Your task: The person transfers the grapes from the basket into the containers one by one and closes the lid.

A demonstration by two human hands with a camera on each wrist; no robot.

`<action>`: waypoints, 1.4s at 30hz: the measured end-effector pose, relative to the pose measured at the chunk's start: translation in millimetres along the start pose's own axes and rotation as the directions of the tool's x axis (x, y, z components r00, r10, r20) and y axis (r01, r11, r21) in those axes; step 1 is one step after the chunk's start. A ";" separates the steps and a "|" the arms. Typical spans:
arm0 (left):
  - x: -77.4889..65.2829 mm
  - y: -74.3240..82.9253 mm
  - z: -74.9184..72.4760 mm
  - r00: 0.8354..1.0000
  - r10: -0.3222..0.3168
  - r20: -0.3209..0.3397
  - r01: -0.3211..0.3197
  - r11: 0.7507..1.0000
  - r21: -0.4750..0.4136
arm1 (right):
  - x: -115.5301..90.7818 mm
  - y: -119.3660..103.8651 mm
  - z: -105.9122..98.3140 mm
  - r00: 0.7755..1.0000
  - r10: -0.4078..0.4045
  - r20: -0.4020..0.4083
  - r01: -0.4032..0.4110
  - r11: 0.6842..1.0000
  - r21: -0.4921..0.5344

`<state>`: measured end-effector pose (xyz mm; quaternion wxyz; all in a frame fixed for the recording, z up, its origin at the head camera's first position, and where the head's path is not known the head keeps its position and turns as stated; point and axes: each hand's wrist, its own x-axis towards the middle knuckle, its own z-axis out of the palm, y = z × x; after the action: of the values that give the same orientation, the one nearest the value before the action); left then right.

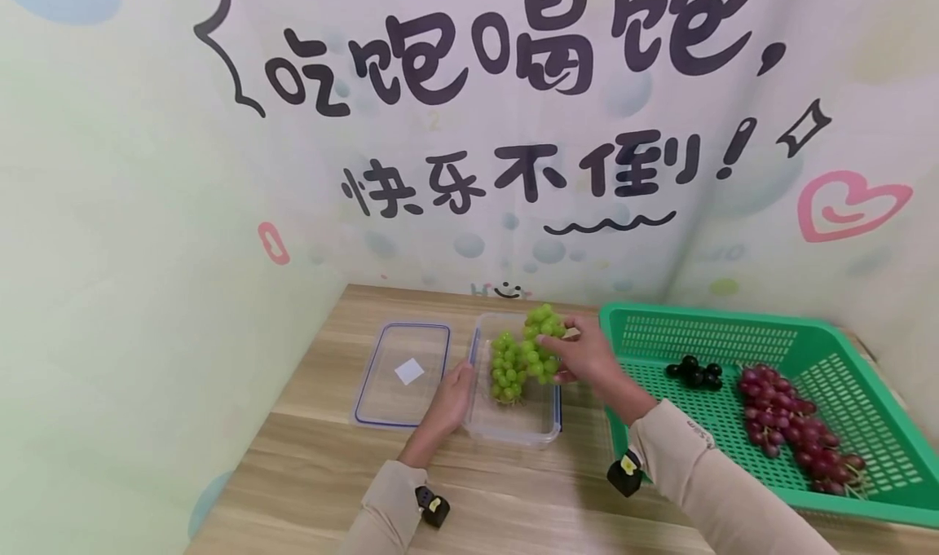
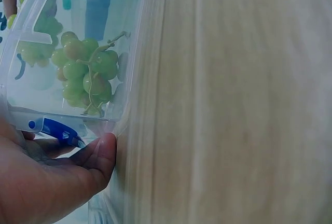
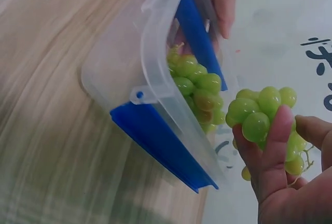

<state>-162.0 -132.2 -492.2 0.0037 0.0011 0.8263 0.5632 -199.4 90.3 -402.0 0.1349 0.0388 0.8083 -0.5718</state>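
A clear plastic food container (image 1: 480, 433) with blue side clips stands on the table. Inside it lies a bunch of green grapes (image 1: 506, 373), with its stem showing in the left wrist view. My left hand (image 1: 452, 396) holds the container's left side, thumb and fingers beside a blue clip (image 2: 58, 130). Over the container's right part, my right hand (image 1: 589, 353) grips a second bunch of green grapes (image 3: 258, 114) between thumb and fingers. This bunch is above the rim in the right wrist view, apart from the one inside.
Left of the container lies its clear lid (image 1: 387, 392) with a blue seal and a white square (image 1: 409, 371). To the right stands a green plastic basket (image 1: 715, 314) holding black grapes (image 1: 693, 373) and red grapes (image 1: 779, 412). A printed cloth (image 1: 469, 213) hangs behind the wooden table (image 1: 308, 433).
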 end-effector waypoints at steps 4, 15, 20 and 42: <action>0.1 0.0 -0.1 1.000 -0.003 0.003 0.003 1.000 0.002 | 2.7 4.3 7.8 0.999 -0.012 -0.051 0.011 0.999 -0.035; 1.6 0.1 0.5 1.000 -0.003 0.014 0.003 1.000 0.008 | 6.8 10.7 15.2 0.995 -0.024 -0.098 0.009 0.988 -0.153; 2.0 0.8 1.0 1.000 0.009 0.014 -0.009 1.000 0.010 | 3.9 9.5 12.8 0.997 -0.056 -0.056 0.041 0.970 -0.240; 1.3 0.7 -0.2 1.000 -0.005 0.016 0.004 1.000 0.014 | 0.4 8.4 21.1 0.991 -0.130 0.019 0.119 0.822 -0.557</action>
<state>-163.3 -132.1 -491.5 0.0115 0.0037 0.8301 0.5575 -194.3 73.4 -416.3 0.0946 -0.0492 0.9418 -0.3187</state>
